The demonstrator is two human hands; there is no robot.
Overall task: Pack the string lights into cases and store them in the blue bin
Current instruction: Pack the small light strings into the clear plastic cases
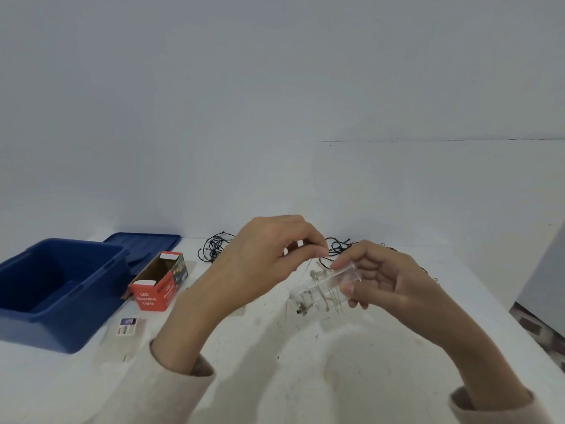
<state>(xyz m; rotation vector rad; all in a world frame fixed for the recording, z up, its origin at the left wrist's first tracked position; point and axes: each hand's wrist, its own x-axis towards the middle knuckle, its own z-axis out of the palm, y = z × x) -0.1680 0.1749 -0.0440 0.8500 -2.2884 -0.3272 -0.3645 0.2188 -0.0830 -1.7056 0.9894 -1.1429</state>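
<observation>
My right hand (377, 280) grips a clear plastic case (324, 289), held tilted above the white table (305, 362). Thin wire string lights (315, 275) sit partly inside the case, with strands hanging below it. My left hand (269, 255) pinches the thin wire just above the case's open end. A dark-wired string of lights (214, 247) lies tangled on the table behind my hands. The open blue bin (58, 289) stands at the left. A red cardboard box (159, 281) marked LED Decorative Lights lies open beside it.
The bin's blue lid (143, 243) lies flat behind the bin and red box. A small printed card (127, 326) rests near the bin's front corner. A grey panel (544, 270) stands at the table's right edge. A plain wall is behind.
</observation>
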